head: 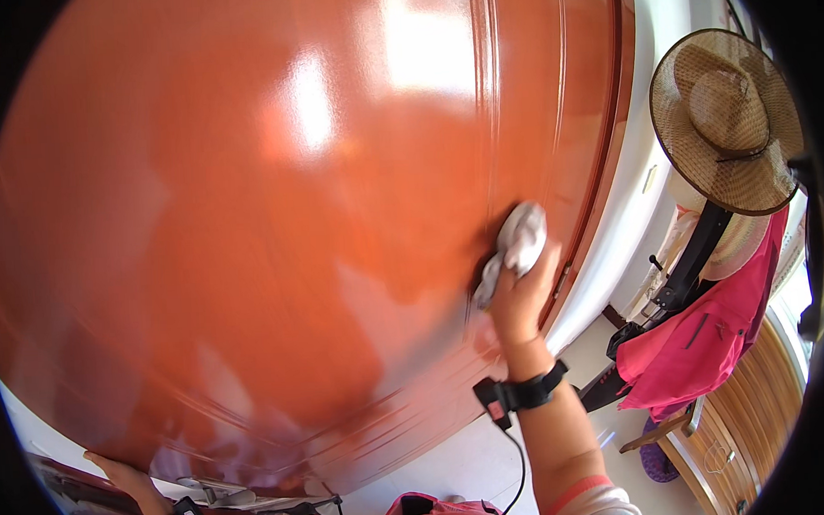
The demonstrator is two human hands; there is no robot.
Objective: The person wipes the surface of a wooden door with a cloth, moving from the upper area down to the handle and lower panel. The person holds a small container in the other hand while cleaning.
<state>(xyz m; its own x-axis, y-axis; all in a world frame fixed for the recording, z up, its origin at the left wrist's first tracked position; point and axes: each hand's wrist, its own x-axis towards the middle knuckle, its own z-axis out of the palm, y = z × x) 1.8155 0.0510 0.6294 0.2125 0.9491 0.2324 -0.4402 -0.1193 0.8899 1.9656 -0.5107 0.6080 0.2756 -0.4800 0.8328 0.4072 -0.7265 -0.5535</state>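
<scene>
A glossy reddish-brown wooden door (262, 263) with moulded grooves fills most of the view. My right hand (525, 294) presses a crumpled white-and-grey cloth (525, 236) against the door face, beside the vertical grooves near the hinge side. The hand and cloth are slightly blurred. At the lower left, my left hand (123, 472) is against the door's other edge, close to a metal lever handle (223, 495). Its fingers are only partly visible, so its grip does not show. Each wrist wears a black strap with a small device; a cable runs from the right one.
To the right, a straw hat (727, 117) and a bright pink jacket (701, 349) hang on a dark stand (691, 261). A metal hinge (561, 279) sits at the door's right edge. Wooden furniture (737, 409) stands lower right, above a pale tiled floor (439, 454).
</scene>
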